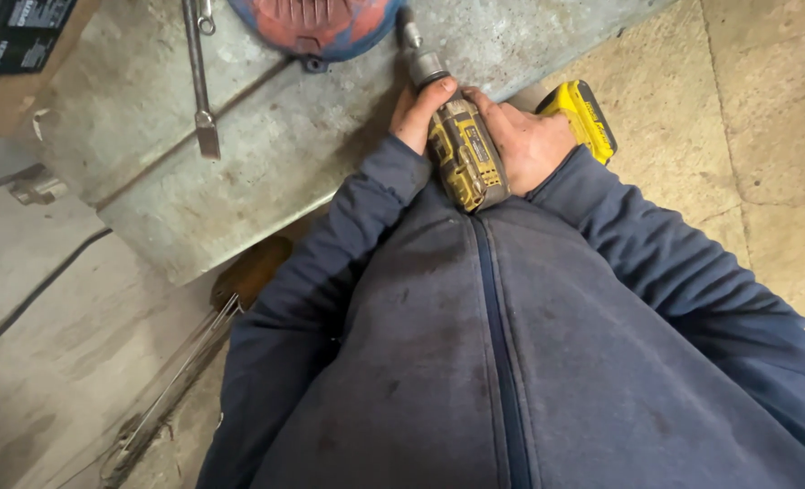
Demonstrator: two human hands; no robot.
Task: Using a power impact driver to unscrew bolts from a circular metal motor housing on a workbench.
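A worn yellow cordless drill (464,154) is held against my chest, its chuck pointing up towards a round red and blue part (316,25) on the grey metal bench (266,136). My right hand (524,136) wraps the drill's handle, with the yellow battery base (588,116) sticking out beyond it. My left hand (416,113) grips the front of the drill body just behind the chuck. My dark blue zipped jacket fills the lower part of the view.
A long metal wrench (200,77) lies on the bench at the left. A black box (18,36) sits at the top left corner. Thin metal rods (181,376) and a dark cable (36,290) lie on the concrete floor.
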